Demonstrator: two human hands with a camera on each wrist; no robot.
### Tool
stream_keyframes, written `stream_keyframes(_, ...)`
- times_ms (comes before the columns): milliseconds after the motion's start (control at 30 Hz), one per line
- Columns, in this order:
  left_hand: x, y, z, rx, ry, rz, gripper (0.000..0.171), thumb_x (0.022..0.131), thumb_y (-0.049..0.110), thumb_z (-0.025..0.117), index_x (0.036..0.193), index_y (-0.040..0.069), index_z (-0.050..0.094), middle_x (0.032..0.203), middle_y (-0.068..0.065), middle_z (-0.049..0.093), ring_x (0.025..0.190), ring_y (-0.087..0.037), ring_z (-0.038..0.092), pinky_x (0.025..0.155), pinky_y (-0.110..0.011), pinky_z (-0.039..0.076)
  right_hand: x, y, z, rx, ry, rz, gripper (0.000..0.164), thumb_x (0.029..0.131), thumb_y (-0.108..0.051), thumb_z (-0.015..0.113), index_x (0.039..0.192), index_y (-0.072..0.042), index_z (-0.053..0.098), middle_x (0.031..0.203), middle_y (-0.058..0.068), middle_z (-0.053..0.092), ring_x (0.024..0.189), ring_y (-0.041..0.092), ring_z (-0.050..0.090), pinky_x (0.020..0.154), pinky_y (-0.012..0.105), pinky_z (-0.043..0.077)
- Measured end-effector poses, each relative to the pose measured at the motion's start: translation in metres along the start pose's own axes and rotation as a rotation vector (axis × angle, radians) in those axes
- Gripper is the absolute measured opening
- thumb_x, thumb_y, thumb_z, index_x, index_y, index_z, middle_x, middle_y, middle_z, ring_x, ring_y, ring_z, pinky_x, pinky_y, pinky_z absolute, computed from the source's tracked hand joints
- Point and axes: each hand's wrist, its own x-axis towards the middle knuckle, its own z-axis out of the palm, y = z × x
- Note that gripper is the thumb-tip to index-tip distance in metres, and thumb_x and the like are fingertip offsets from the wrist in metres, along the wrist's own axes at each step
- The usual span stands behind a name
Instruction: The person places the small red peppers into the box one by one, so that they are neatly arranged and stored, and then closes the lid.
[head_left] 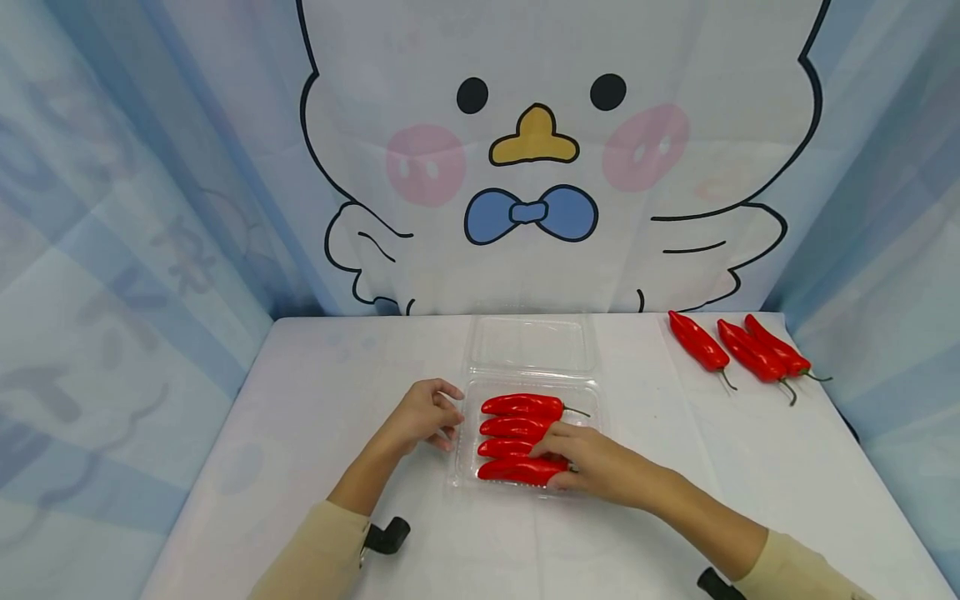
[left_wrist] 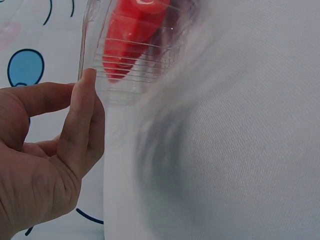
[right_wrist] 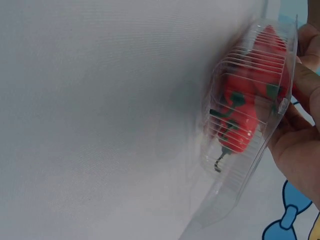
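A clear plastic clamshell box (head_left: 465,467) lies with its lid (head_left: 532,346) folded back. Several red chili peppers (head_left: 521,406) lie side by side in its base, tips to the left. My right hand (head_left: 600,462) reaches in from the right, thumb and fingers around the stem end of the nearest chili pepper (head_left: 517,472). In the right wrist view the ribbed box wall (right_wrist: 260,60) stands in front of the peppers, and part of that hand is hidden. At the box's left edge, my left hand (head_left: 427,415) pinches the rim between thumb and finger (left_wrist: 82,95).
Three more red chili peppers (head_left: 757,350) with green stems lie at the back right of the white table (head_left: 360,358). Behind the table hangs a cloth (head_left: 525,275) with a cartoon bird; blue curtains (head_left: 885,250) close in both sides.
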Motion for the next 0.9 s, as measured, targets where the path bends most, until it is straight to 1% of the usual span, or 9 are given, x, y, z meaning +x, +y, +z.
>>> stream_keyframes(200, 0.0006, -0.0008, 0.0006, 0.005, 0.002, 0.0, 0.032, 0.09, -0.005, 0.072, 0.12, 0.0, 0.061, 0.085, -0.012, 0.064, 0.058, -0.018, 0.064, 0.05, -0.031, 0.061, -0.0008, 0.0014, 0.0015, -0.015, 0.007, 0.015, 0.036, 0.088, -0.023, 0.083, 0.122, -0.02, 0.071, 0.112, -0.012, 0.064, 0.1, 0.004, 0.056, 0.085, 0.021, 0.057)
stream_keyframes(500, 0.0, -0.0007, 0.0008, -0.002, -0.004, 0.004, 0.032, 0.09, -0.006, 0.071, 0.12, -0.001, 0.06, 0.084, -0.012, 0.063, 0.058, -0.017, 0.063, 0.05, -0.031, 0.061, -0.0013, 0.0069, 0.0027, 0.017, 0.012, 0.015, 0.034, 0.089, -0.022, 0.082, 0.119, -0.026, 0.068, 0.108, -0.015, 0.062, 0.1, 0.005, 0.054, 0.083, 0.022, 0.055)
stream_keyframes(900, -0.0006, 0.0, 0.0007, 0.007, 0.001, 0.004, 0.032, 0.091, -0.004, 0.071, 0.121, 0.0, 0.06, 0.084, -0.012, 0.063, 0.06, -0.018, 0.063, 0.051, -0.03, 0.061, -0.0013, 0.0088, 0.0029, 0.039, -0.006, 0.019, 0.032, 0.091, -0.027, 0.08, 0.12, -0.028, 0.067, 0.107, -0.016, 0.061, 0.099, 0.006, 0.055, 0.082, 0.021, 0.056)
